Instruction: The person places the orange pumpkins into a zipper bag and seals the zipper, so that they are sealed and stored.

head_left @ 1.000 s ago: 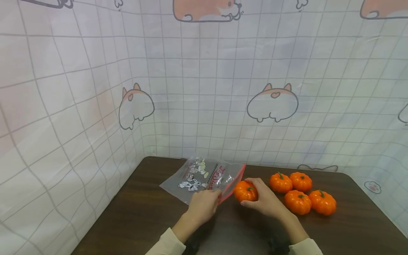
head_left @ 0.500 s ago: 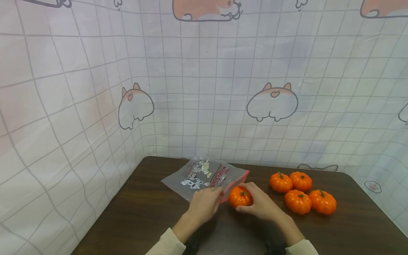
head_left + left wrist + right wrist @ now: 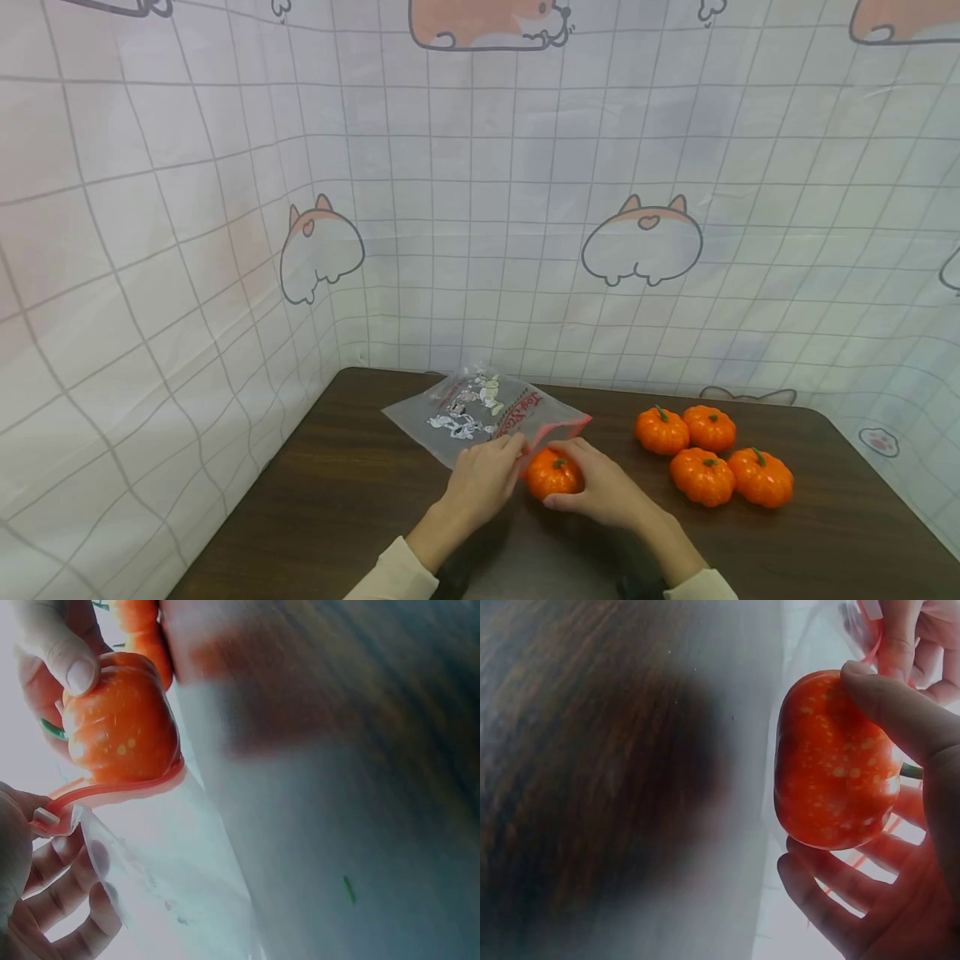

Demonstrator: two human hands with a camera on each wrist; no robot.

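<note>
A clear zip bag (image 3: 517, 414) with printed cartoon figures and a red zip edge lies on the table. My left hand (image 3: 482, 477) pinches the bag's rim by the white zip slider (image 3: 46, 817). My right hand (image 3: 609, 493) grips a small orange pumpkin (image 3: 553, 477) with a green stem, thumb on one side and fingers on the other. In the left wrist view, the pumpkin sits right at the red zip edge (image 3: 124, 787), partly overlapping the bag's mouth. How far inside it is, I cannot tell.
Several more small pumpkins (image 3: 702, 477) stand grouped on the right of the dark wooden table (image 3: 322, 500). A white gridded cloth (image 3: 480, 317) with dog drawings hangs behind and to the left of the table.
My right hand has carried the pumpkin leftward and slightly toward me, up to the bag's mouth. The bag's far corner has shifted a little right. My left hand keeps its pinch.
</note>
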